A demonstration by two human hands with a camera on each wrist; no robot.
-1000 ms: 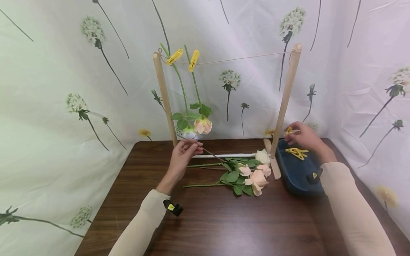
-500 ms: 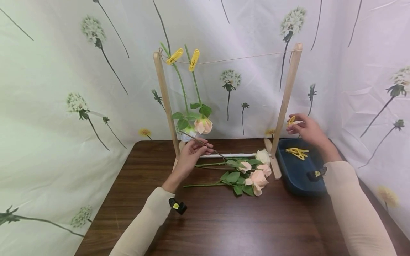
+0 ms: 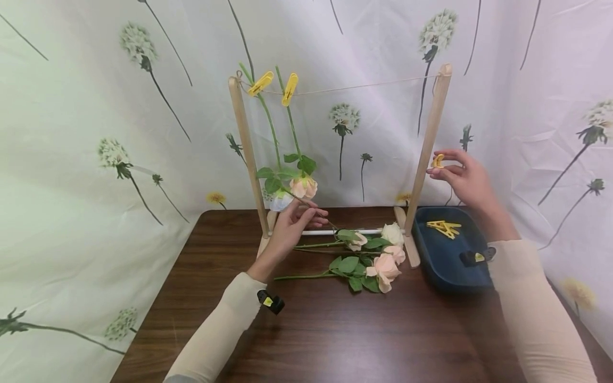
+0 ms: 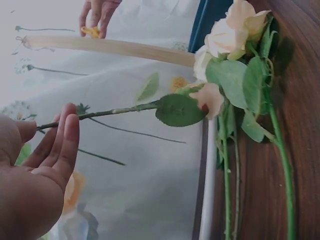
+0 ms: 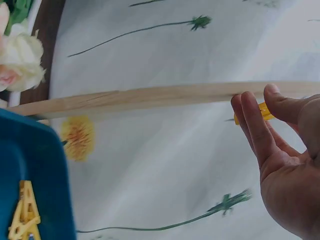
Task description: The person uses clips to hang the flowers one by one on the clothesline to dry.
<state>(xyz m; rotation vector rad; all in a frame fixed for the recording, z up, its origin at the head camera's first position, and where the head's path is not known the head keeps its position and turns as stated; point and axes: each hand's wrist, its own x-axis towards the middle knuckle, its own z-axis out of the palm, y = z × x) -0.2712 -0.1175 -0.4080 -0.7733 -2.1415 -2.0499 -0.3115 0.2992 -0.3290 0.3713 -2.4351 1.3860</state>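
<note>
My left hand (image 3: 293,226) pinches the brown stem of a pale pink rose (image 3: 357,241) between thumb and fingers. In the left wrist view that rose (image 4: 210,99) and its green leaf (image 4: 179,110) point away from the palm. Between the thumb and fingers of my right hand (image 3: 466,178) is a yellow clothespin (image 3: 438,161), held beside the right wooden post (image 3: 428,149). Two roses hang upside down from the string (image 3: 356,90) by yellow clothespins (image 3: 289,90), a peach one (image 3: 304,187) and a white one (image 3: 280,201). More peach and white roses (image 3: 384,271) lie on the table.
A blue basin (image 3: 445,271) stands at the table's right, with several yellow clothespins (image 3: 444,229) inside. The left post (image 3: 247,154) rises behind my left hand. A white bar (image 3: 321,232) joins the posts low down. A flower-printed cloth (image 3: 383,48) hangs behind the brown table (image 3: 345,330).
My right hand has risen from over the basin with the clothespin. My left hand has moved right and slightly up, and the held rose has shifted left and up off the others.
</note>
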